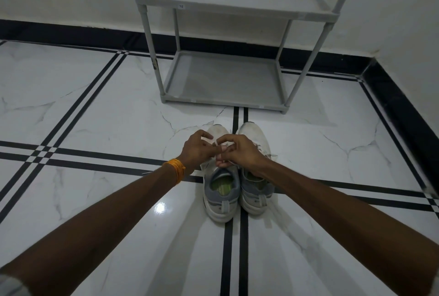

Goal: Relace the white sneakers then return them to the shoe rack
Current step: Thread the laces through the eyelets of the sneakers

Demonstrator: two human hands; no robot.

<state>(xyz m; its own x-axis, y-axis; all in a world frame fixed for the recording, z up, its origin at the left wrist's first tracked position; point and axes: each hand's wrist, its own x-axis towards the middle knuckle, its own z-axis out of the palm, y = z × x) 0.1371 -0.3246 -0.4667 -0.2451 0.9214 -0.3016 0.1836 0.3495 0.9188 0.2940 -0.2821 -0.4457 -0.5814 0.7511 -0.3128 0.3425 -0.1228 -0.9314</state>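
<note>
Two white sneakers with grey collars stand side by side on the floor, toes pointing away from me: the left sneaker (221, 191) and the right sneaker (255, 191). Both hands work over the left sneaker's lacing. My left hand (197, 147), with an orange thread band at the wrist, pinches the white lace (219, 145). My right hand (240, 153) has curled fingers pinching the same lace near the tongue. The hands hide most of the lacing. The grey shoe rack (225, 101) stands just beyond the sneakers, its two shelves bare.
White marble floor tiles with black stripe lines (234, 236) spread all around. A black skirting (403, 110) runs along the white walls behind and to the right of the rack. Orange marks dot the wall at top right.
</note>
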